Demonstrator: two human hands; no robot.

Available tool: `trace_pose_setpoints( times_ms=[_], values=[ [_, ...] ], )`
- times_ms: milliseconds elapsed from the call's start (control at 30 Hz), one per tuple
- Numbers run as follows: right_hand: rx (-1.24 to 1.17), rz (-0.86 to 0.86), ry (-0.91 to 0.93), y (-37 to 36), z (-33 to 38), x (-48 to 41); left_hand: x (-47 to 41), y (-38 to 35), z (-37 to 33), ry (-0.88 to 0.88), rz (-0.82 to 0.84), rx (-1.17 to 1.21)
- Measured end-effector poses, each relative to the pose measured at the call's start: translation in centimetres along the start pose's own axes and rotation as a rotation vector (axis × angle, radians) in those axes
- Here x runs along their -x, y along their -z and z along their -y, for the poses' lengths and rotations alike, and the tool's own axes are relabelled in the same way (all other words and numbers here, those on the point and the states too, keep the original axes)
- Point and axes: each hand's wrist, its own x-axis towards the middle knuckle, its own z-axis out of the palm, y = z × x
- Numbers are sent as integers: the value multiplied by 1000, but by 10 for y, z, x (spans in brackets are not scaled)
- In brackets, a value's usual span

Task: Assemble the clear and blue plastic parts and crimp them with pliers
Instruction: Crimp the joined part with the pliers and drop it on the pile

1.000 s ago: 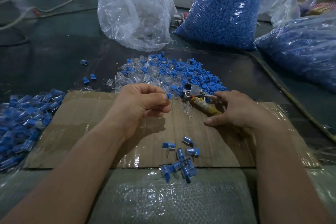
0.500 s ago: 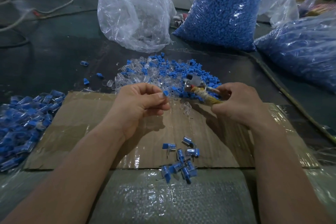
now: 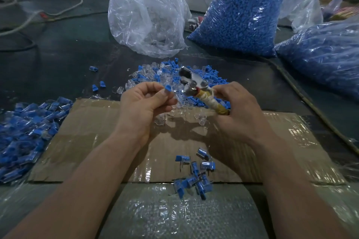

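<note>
L hand [image 3: 144,105] pinches blue part [image 3: 167,88]; R hand [image 3: 240,110] grips pliers [image 3: 196,87] above cardboard [image 3: 93,141], loose parts pile [image 3: 155,75] behind.

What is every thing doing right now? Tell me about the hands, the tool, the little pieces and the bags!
left hand, pinching a blue part at its fingertips.
right hand, gripping the pliers by the wrapped handles.
pliers, held off the table, head close beside the blue part.
loose pile, clear and blue mixed, unassembled.
joined pieces, lying at the cardboard's near edge.
blue bag, stuffed full.
clear bag, crumpled and sagging.
</note>
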Motion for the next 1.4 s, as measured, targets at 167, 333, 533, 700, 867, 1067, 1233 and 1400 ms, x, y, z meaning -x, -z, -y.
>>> trace_pose_setpoints(
  times_ms=[167,333,533,700,867,1067,1233,1400],
  values=[
    [16,82,12,-3,4,0,-1,-1,2,-64,3,-57],
    [11,126,5,-4,6,1,1,-3,1,-79,8,-86],
    [-3,128,-10,-6,5,0,3,-4,0,-79,12,-99],
    [11,106,2,-3,5,-2,4,-5,1,-115,-1,-186],
    [-21,113,-16,-2,9,0,7,-5,0,-183,-24,-283],
    [-37,137,-32,-1,14,1,9,-5,-2,-192,-32,-292],
    [-19,96,-1,-2,13,2,9,-5,-3,-182,-47,-265],
    [-59,116,-3,-6,7,0,8,-6,-3,-166,-50,-281]
  ],
)
